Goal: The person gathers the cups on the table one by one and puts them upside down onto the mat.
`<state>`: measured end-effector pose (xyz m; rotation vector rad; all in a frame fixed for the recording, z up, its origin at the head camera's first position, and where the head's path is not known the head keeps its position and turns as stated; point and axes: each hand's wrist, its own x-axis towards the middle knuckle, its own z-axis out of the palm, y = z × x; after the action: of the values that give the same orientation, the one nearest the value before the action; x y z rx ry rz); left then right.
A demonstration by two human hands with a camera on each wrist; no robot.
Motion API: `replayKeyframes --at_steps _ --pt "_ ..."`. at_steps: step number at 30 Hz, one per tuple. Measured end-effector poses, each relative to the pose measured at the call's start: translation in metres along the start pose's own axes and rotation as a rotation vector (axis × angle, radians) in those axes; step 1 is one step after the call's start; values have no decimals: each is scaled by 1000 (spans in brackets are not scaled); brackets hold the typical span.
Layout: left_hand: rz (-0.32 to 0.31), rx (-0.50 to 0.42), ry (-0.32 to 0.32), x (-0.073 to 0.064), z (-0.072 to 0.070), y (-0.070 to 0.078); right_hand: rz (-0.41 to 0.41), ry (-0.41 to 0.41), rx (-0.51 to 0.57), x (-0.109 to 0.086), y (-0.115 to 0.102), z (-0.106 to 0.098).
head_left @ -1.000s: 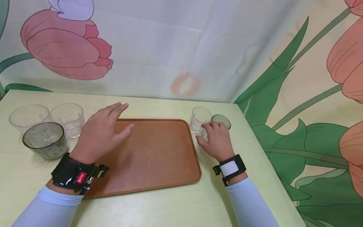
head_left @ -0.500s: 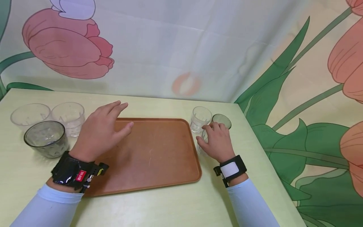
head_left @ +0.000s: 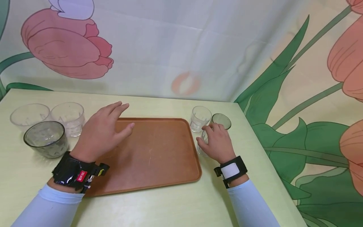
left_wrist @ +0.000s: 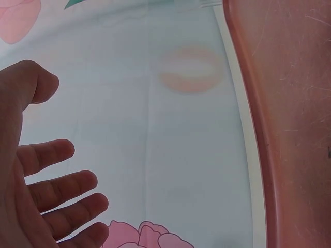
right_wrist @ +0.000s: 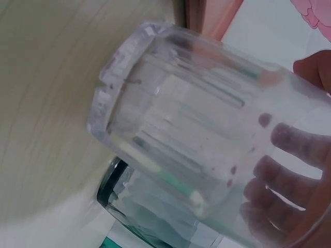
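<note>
Clear, ribbed, glass-like tumbler (right_wrist: 176,108) — gripped in the right hand (head_left: 216,142), just beside the brown rectangular tray (head_left: 161,151).
Left hand (head_left: 99,135) spread wide, empty; a sideways swing could knock the smoky-grey, round, glass-like tumbler (head_left: 221,119) close behind.

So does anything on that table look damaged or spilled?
Only the brown serving tray: pale scratches mark its surface, probably from ordinary wear. I see no spill on the table.
</note>
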<state>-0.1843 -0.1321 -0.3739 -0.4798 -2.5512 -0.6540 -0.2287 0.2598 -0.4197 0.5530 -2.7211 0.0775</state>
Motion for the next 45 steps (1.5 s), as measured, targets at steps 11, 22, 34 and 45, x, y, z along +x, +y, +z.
replayKeyframes --at_steps 11,22,34,45 --pt "2 2 -10 1 -3 1 40 -37 53 -2 -3 1" --pt "2 3 -8 0 -4 1 48 -67 69 0 -5 0" --pt "26 -3 8 0 -2 1 26 -23 57 1 0 5" --pt "39 -7 4 -1 -2 2 4 7 92 5 2 7"
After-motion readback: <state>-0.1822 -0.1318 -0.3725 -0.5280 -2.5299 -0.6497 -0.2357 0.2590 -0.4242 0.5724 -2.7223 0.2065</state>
